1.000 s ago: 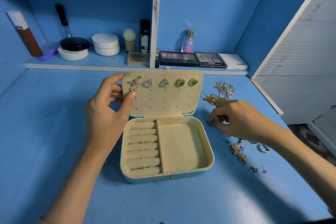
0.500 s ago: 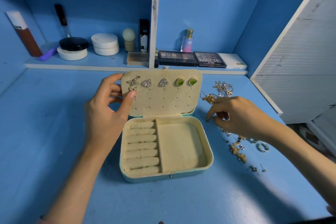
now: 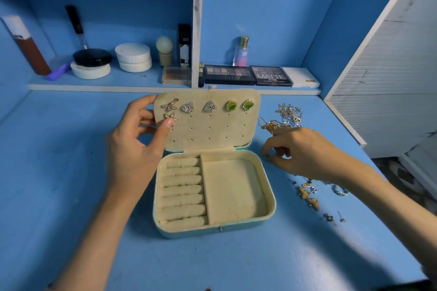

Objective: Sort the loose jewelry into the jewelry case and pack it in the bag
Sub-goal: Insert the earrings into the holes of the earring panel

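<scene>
Far left, on the shelf: a brown tube, a black compact on a white jar, and two more white jars stacked. Below, the blue surface.

Left of centre, the left hand, gripping the left edge of the raised lid. Fingers curled behind it, thumb pressed on the front, touching the lower star stud.

Across the lid's top row, left to right: a star stud, two triangle studs, two green studs. In the second row, only the lower star, under the first.

Below the lid, the case, lying open on the surface at centre, teal outside and cream inside. Ring rolls in its left half, a flat compartment in its right.

Behind, on the shelf right of the divider: a perfume bottle and two palettes.

Just right of the case, the right hand, palm down, fingers curled, tips drawn together low at the surface near the case's back right corner. At the fingertips a dark speck, too small to tell whether pinched or merely touched.

Beyond that hand, a tangle of chains, silver and gold, on the surface. Nearer, by the right wrist, small gold pieces, a ring and a few pins, all loose and apart from the case.

Far right, a white louvred door.
</scene>
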Tool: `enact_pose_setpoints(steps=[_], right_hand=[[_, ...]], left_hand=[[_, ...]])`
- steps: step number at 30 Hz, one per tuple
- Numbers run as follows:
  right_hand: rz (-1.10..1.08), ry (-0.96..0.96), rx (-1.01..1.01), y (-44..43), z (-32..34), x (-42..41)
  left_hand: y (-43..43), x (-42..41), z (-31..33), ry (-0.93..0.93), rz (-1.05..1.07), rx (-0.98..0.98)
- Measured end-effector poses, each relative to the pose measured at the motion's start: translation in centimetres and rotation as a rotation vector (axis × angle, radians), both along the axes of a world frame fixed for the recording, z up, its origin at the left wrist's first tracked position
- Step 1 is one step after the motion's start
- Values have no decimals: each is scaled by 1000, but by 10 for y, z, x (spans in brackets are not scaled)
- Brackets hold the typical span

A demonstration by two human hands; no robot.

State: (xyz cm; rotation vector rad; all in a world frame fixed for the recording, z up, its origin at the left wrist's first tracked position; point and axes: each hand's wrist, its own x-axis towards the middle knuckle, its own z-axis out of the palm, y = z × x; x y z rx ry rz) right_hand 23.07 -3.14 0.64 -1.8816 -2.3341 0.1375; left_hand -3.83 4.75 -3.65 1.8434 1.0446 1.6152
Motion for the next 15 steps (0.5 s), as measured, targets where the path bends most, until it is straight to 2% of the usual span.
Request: enact_pose_setpoints(steps=[15], right_hand=[[-36,-81,-41,5,-6,-12]], left_hand=[[0,0,1,16,-1,20]])
